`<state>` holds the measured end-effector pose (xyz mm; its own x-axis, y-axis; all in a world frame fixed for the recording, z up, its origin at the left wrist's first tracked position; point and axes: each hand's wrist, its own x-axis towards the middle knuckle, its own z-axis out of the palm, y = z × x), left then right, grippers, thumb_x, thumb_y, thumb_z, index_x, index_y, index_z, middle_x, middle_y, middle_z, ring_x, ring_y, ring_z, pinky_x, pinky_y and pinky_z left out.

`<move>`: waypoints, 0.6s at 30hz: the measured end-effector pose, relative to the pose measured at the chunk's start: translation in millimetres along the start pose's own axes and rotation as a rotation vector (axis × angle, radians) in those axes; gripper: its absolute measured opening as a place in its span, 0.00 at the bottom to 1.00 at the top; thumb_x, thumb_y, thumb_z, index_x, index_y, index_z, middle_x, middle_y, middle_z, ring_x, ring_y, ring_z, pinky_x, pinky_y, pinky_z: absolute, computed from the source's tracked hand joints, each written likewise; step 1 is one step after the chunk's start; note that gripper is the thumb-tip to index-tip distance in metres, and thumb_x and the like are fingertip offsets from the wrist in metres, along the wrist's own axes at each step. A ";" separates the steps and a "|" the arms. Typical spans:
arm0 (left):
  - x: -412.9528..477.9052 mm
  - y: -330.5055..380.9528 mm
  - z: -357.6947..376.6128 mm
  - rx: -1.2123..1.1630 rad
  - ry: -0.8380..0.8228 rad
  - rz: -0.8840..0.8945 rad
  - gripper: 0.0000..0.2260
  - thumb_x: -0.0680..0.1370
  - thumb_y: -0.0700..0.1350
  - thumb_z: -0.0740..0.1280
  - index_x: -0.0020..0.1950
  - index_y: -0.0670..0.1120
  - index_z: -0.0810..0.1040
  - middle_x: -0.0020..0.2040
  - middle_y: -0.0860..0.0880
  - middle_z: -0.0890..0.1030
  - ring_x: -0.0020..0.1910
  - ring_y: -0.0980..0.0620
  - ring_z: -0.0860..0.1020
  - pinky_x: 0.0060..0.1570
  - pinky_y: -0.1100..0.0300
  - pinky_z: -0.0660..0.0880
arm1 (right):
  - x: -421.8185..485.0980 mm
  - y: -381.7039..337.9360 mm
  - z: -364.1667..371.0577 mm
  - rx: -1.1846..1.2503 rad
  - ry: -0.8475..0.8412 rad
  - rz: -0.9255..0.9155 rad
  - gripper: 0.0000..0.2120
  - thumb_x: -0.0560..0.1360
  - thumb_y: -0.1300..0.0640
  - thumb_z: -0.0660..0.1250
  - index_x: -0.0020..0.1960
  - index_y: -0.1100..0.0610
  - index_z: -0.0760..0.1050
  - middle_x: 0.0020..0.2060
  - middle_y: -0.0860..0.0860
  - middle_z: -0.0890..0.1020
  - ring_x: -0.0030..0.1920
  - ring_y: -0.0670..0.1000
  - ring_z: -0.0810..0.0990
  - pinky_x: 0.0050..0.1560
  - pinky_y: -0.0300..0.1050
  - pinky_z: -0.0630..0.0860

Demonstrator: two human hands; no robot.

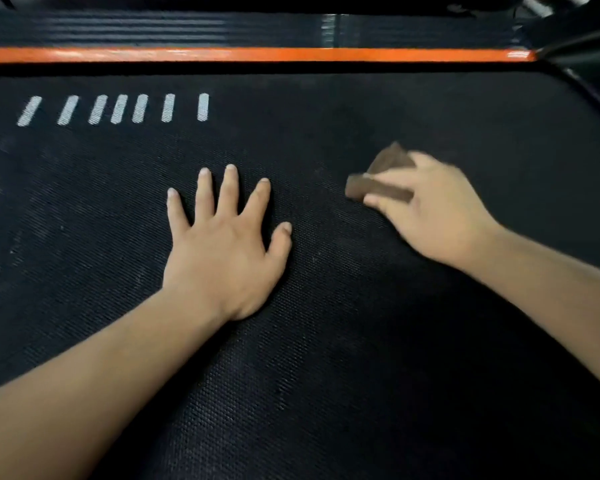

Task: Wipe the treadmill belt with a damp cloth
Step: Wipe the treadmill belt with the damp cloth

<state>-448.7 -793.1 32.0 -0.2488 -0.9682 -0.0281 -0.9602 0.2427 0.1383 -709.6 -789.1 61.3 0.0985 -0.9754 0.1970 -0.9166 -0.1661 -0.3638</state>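
The black textured treadmill belt fills most of the head view. My left hand lies flat on the belt near the middle, fingers spread and straight. To its right, my right hand grips a folded brown cloth and presses it against the belt; the hand and cloth are blurred by motion. Most of the cloth is hidden under my fingers, with one corner sticking out beyond them.
Several white slanted dashes are printed on the belt at the upper left. An orange strip and a ribbed black side rail run along the far edge. A dark frame part rises at the upper right.
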 end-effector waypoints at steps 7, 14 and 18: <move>0.2 -0.2 4.0 -0.008 0.001 -0.004 0.33 0.81 0.68 0.43 0.84 0.57 0.52 0.85 0.45 0.49 0.83 0.41 0.43 0.78 0.33 0.41 | 0.8 26.2 -12.3 -0.171 0.168 0.242 0.15 0.78 0.40 0.64 0.55 0.48 0.84 0.53 0.55 0.80 0.52 0.61 0.79 0.52 0.51 0.75; 0.8 0.4 3.3 -0.005 0.007 -0.001 0.32 0.82 0.67 0.45 0.84 0.56 0.52 0.85 0.44 0.49 0.83 0.40 0.43 0.78 0.32 0.40 | -91.4 -23.0 -12.4 0.026 -0.050 -0.072 0.11 0.77 0.45 0.69 0.59 0.42 0.82 0.48 0.50 0.80 0.49 0.55 0.78 0.52 0.50 0.74; 0.9 0.1 2.1 -0.023 -0.002 0.012 0.32 0.82 0.67 0.45 0.84 0.55 0.53 0.85 0.43 0.49 0.83 0.39 0.42 0.77 0.32 0.39 | -71.5 22.7 -25.9 -0.076 0.114 0.258 0.11 0.79 0.44 0.67 0.57 0.45 0.84 0.54 0.50 0.78 0.55 0.57 0.78 0.56 0.47 0.73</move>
<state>-449.2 -793.8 29.9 -0.2604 -0.9651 -0.0281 -0.9539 0.2527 0.1616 -747.5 -719.4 62.5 -0.1822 -0.9607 0.2095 -0.9325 0.1013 -0.3468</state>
